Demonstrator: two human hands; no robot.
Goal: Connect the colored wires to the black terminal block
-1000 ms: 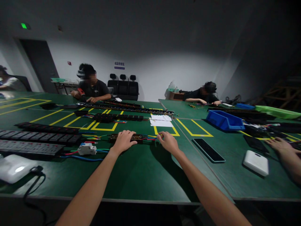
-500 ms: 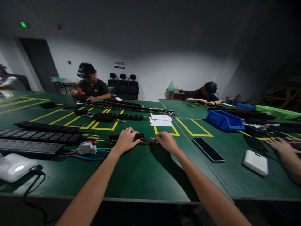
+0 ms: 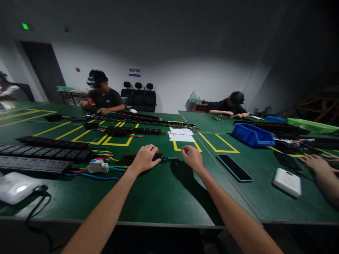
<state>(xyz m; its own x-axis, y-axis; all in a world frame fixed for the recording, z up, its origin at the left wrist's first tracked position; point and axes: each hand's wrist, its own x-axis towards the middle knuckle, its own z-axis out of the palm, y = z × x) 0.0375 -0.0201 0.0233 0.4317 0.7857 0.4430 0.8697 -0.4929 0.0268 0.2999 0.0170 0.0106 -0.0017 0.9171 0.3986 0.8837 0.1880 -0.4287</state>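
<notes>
My left hand (image 3: 145,157) is closed over a dark narrow strip (image 3: 129,157) that lies on the green table. The hand covers the middle of the strip. A bundle of thin coloured wires (image 3: 168,158), blue, green and yellow among them, sticks out to the right from under my left fingers. To the right of the wire ends, my right hand (image 3: 192,157) hovers apart from them. Its fingers are curled in toward the thumb, and nothing shows between them. Left of my left hand lies a white and blue breaker (image 3: 97,166) with red, green and blue wires.
Several black socket strips (image 3: 34,165) fill the left side. A phone (image 3: 234,168), a white box (image 3: 287,182) and a blue bin (image 3: 253,134) lie right. Papers (image 3: 181,134) and long strips are farther back. Another person's hand (image 3: 315,164) rests at the right edge; co-workers sit opposite.
My right hand has moved right, off the wire ends, which now lie free. My left hand stays on the strip, with only a slight shift.
</notes>
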